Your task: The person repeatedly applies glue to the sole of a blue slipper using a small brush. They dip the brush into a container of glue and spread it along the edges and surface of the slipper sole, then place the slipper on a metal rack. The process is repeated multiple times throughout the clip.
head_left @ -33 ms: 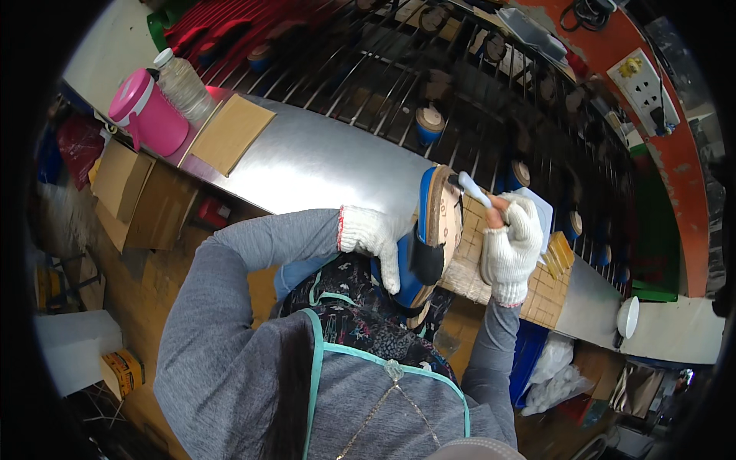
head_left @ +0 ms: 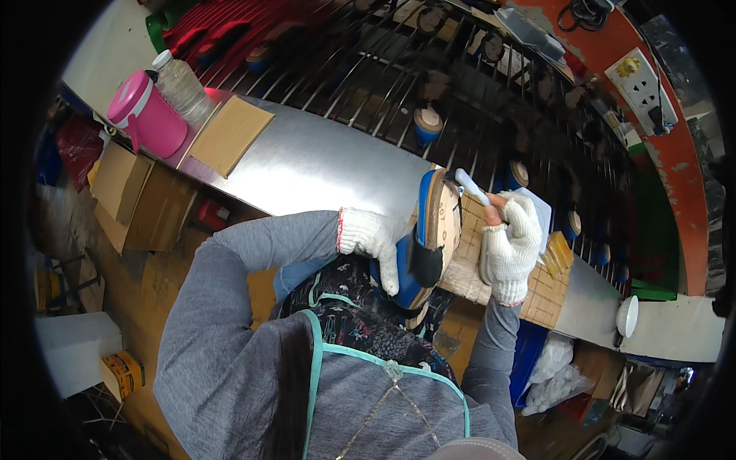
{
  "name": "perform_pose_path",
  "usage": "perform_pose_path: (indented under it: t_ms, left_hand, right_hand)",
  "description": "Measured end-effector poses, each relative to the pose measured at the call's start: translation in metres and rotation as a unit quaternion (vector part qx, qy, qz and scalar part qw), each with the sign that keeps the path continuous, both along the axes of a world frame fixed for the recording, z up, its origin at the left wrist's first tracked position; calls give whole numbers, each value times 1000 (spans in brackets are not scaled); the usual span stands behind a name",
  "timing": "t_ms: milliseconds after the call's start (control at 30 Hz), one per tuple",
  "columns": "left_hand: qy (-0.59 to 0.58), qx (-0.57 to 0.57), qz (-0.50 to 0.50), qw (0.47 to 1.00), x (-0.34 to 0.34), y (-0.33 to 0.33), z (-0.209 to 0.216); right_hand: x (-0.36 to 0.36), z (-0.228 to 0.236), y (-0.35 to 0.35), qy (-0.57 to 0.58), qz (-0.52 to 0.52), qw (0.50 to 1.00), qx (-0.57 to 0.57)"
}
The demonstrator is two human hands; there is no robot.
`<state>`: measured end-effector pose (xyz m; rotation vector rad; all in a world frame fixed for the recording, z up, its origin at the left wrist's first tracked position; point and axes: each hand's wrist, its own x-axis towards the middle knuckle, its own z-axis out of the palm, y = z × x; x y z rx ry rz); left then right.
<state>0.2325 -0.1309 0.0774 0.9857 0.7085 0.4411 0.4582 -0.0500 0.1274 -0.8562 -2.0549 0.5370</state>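
My left hand (head_left: 377, 239), in a white knitted glove with the fingertips bare or hidden, grips the side of a blue shoe last (head_left: 414, 287). The last is tilted, with its tan sole side (head_left: 443, 222) facing up and right and a black strap (head_left: 424, 262) wrapped around its middle. My right hand (head_left: 512, 245), in a matching fingerless glove, pinches a small brush (head_left: 471, 186) by its white handle. Its dark tip is at the upper end of the sole; whether it touches cannot be made out. A white flat piece (head_left: 543, 220) lies behind the right hand.
A wooden block with a grid pattern (head_left: 546, 295) lies on the metal bench (head_left: 307, 146). Beyond it runs a rack of metal rods (head_left: 360, 100) carrying several blue lasts (head_left: 428, 125). At left stand a pink jug (head_left: 153, 115), a clear bottle (head_left: 182, 86) and a cardboard sheet (head_left: 231, 136).
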Motion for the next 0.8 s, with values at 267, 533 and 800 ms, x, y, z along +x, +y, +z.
perform_pose_path:
  t_ms: [267,533,800]
  left_hand:
    - [16,-38,-35,999,-3,2,-18]
    - [-17,38,-37,998,-1,3,-15]
    - [-53,128,4,990,-16,-1,-11]
  right_hand:
    - [4,1,-8,-55,16,998,34]
    - [2,-5,3,58,54,991,-109]
    - [67,-17,-24,-45,108,986,-115]
